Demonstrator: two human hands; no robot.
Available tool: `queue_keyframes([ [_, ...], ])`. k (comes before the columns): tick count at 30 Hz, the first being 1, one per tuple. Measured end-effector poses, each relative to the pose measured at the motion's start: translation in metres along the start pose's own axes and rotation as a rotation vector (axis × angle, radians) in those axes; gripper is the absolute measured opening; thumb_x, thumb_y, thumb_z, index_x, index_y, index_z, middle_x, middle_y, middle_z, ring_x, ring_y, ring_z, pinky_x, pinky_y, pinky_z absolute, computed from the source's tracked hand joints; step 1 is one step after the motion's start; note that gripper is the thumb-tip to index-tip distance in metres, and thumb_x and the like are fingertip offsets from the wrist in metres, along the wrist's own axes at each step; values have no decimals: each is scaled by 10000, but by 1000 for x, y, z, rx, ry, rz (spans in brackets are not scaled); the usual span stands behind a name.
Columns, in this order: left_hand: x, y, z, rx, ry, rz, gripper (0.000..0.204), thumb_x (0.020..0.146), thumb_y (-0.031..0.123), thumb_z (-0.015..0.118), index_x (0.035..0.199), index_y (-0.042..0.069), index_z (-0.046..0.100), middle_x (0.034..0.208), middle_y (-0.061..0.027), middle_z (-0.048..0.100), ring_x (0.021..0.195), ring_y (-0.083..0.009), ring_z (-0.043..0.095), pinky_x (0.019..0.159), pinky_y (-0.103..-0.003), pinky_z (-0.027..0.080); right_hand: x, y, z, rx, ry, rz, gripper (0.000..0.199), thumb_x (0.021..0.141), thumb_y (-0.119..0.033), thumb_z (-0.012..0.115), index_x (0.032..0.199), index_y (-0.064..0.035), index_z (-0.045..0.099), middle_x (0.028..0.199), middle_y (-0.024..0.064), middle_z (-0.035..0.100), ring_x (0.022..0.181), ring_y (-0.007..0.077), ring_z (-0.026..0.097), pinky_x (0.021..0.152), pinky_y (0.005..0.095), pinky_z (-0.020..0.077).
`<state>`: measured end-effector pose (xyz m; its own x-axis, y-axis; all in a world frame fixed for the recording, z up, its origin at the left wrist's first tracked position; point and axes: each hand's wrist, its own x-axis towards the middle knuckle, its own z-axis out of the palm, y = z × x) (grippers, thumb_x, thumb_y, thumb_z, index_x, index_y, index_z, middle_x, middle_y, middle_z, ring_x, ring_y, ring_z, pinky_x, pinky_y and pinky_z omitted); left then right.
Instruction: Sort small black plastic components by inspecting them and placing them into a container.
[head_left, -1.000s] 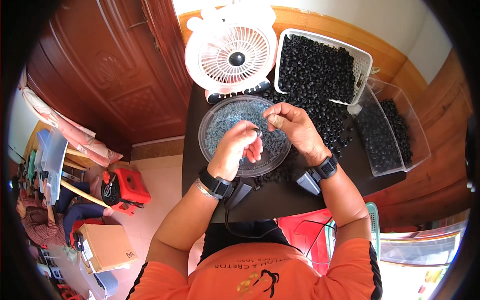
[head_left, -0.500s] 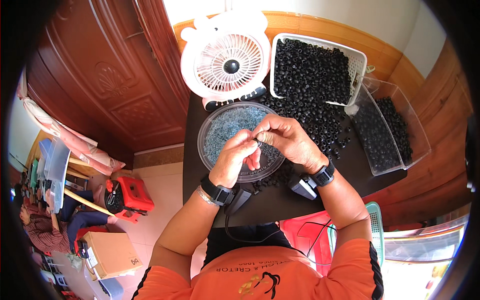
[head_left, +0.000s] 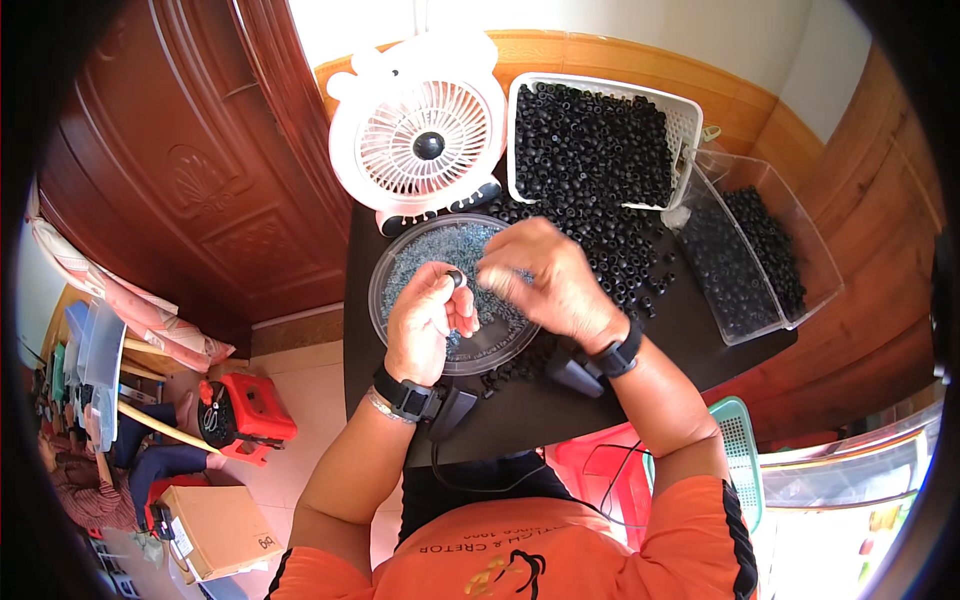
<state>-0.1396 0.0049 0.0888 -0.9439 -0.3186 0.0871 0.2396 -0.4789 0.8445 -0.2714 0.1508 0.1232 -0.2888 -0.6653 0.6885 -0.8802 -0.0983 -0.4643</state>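
The left hand is curled closed, pinching a small black ring between thumb and fingertips just above the near side of a round clear dish of small grey-blue bits. The right hand hovers close beside it, fingers bunched together toward the ring — it is blurred, so I cannot tell whether it grips anything or touches the ring. Both hands meet over the dish, which sits on a dark bench.

Loose black rings lie heaped on the bench just right of the dish, spreading from under the right hand toward a white basket packed with more of them. Further right stands a clear tub — also part filled with black pieces. A white fan stands behind the dish, touching its far rim or nearly so.

Each wrist carries a black band. Left of the bench, on the floor, sit a red stool and a cardboard box.
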Motion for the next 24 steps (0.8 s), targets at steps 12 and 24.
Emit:
queue_keyframes([
  [12, 0, 2, 4, 57, -4, -38, 157, 914, 206, 487, 942, 60, 540, 726, -71, 585, 622, -173, 574, 569, -273, 437, -17, 97, -31, -488, -77, 368, 114, 779, -145, 670, 863, -78, 709, 866, 78, 668, 919, 284, 610, 825, 400, 503],
  [24, -1, 2, 6, 81, 32, -70, 162, 905, 231, 504, 906, 75, 547, 709, -58, 594, 596, -149, 571, 545, -254, 430, -17, 98, -21, -732, -249, 428, 111, 749, -102, 640, 845, -74, 688, 937, 130, 635, 944, 308, 620, 820, 400, 524],
])
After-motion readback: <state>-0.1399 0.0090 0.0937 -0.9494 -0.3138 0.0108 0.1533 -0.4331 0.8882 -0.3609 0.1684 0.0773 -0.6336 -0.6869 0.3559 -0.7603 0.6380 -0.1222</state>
